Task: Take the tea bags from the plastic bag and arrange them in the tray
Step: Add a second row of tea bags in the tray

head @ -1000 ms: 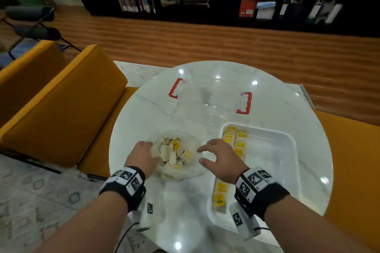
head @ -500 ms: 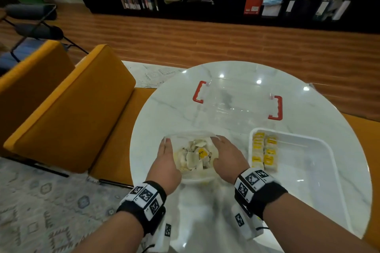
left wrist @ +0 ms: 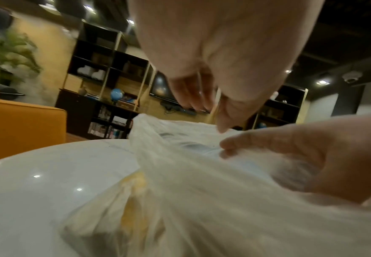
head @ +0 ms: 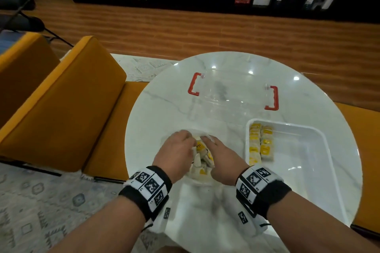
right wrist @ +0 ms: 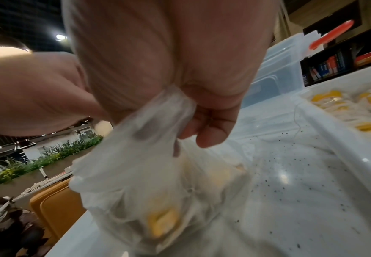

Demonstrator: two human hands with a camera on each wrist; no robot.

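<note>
Fingers (right wrist: 210, 132) of both hands are curled on the plastic bag's (left wrist: 202, 182) rim | mouth has been gathered since a moment ago | tea bags (head: 202, 154) kept inside on the worktop (head: 226, 113) | tray (head: 320, 170) partly filled | pouring judged likely.

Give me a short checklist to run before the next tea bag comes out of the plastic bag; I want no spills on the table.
1. Bag held on both sides: ok. The left hand and the right hand each pinch the film of the plastic bag.
2. Bag resting on the table: ok in the head view.
3. Bag mouth open enough to reach in: cannot tell; the hands cover it.
4. Tea bags left in the bag: ok; tea bags show between the hands.
5. Room in the tray: ok; two rows fill only its left side.
6. A hand free to pick: not ok; both hold the bag.
</note>
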